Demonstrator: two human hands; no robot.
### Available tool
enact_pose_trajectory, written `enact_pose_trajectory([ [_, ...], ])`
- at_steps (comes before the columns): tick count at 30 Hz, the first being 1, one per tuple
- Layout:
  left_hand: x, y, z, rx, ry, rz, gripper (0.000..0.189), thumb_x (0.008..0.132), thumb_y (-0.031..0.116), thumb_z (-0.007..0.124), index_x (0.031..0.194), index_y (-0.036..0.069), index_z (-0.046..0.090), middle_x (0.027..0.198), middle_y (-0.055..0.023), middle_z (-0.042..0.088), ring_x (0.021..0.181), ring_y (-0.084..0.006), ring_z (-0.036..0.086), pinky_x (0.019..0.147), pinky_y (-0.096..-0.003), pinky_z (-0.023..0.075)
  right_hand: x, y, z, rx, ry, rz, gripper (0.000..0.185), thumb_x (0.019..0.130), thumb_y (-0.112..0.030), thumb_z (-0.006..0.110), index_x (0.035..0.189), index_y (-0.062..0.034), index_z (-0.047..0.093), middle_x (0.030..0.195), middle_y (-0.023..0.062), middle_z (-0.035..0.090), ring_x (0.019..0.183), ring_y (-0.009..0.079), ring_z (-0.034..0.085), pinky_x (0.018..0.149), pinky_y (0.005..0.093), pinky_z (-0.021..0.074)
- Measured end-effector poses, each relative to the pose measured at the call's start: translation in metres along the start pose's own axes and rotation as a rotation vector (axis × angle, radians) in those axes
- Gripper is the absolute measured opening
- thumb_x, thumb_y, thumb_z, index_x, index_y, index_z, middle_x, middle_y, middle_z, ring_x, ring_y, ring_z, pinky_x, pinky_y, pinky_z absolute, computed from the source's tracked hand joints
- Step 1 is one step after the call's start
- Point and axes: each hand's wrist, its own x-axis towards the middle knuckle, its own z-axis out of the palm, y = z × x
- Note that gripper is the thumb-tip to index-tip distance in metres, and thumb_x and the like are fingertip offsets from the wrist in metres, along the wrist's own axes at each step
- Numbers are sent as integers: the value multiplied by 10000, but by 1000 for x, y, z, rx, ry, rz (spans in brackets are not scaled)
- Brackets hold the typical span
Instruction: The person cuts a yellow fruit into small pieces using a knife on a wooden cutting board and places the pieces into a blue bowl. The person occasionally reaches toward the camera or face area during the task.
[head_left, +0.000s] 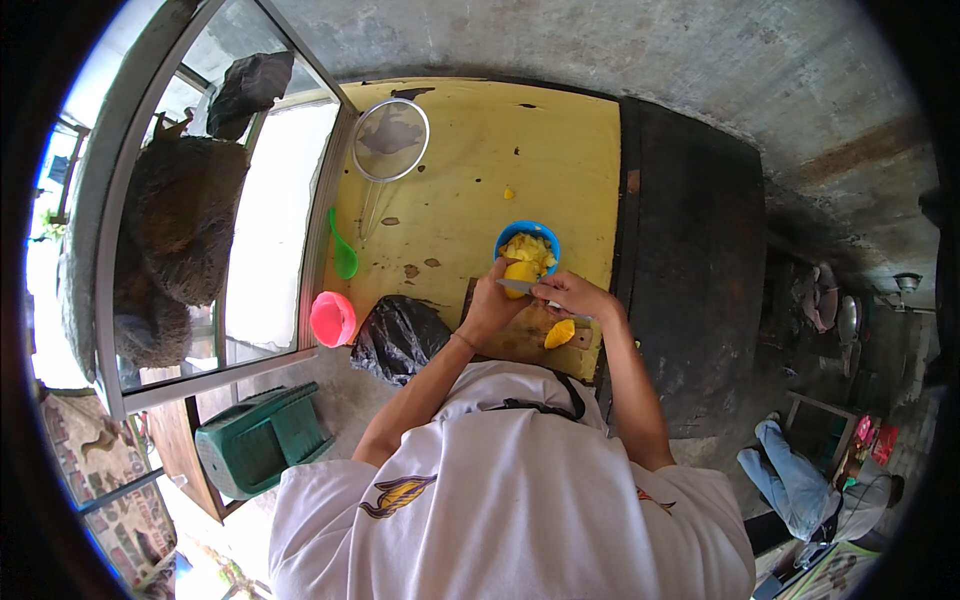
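My left hand (491, 300) grips a peeled yellow piece of fruit (520, 274), its exact kind unclear. In my right hand (574, 294) is a small knife (517, 285), its blade lying against the near side of the fruit. Just beyond the hands stands a round blue bowl (553, 232) holding cut yellow pieces (529, 247). Below my hands, partly hidden by them, lies a wooden cutting board (517, 336). A loose yellow-orange fruit piece (559, 334) rests on the board near my right wrist. A small yellow scrap (508, 193) lies on the table past the bowl.
On the yellow tabletop (465, 150) lie a wire-mesh strainer (391, 140) and a green plastic ladle (343, 255). A pink container (333, 319) and a black plastic bag (401, 337) are at the near left. A glass case (225, 381) stands left; another person (802, 487) sits far right.
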Motion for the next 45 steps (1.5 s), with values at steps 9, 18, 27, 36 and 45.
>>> enact_pose_trajectory([
  [9,2,14,-8,-18,-6,46,619,729,118,873,1254,42,554,1021,-218,710,976,-414,699,802,-448,564,-8,-18,0,-203,57,-57,379,1033,-404,617,968,-38,694,749,-26,617,624,61,538,548,245,432],
  [18,0,11,-7,21,45,89,573,760,132,850,1239,39,550,1034,-221,702,969,-431,686,795,-462,557,-14,-12,-7,-113,154,-120,387,1039,-373,613,860,-35,674,675,-37,582,590,64,506,549,268,403],
  [27,1,16,-7,31,71,98,550,775,149,845,1223,33,548,1054,-229,677,982,-445,664,818,-480,548,-10,-11,4,-201,257,-216,374,1029,-336,628,835,-17,655,651,-31,551,592,76,481,545,282,383],
  [36,-3,15,-5,23,13,75,589,776,130,827,1266,49,509,1106,-229,654,1018,-454,650,829,-512,549,-17,-9,0,-132,255,-110,368,1033,-335,632,835,-27,662,659,-37,555,577,57,483,521,268,374],
  [45,-8,10,-8,95,30,80,542,793,149,816,1230,58,510,1120,-219,649,1007,-464,643,826,-519,545,-13,5,-2,20,300,-115,356,1041,-349,631,859,-44,660,641,-56,511,557,36,464,504,236,356],
])
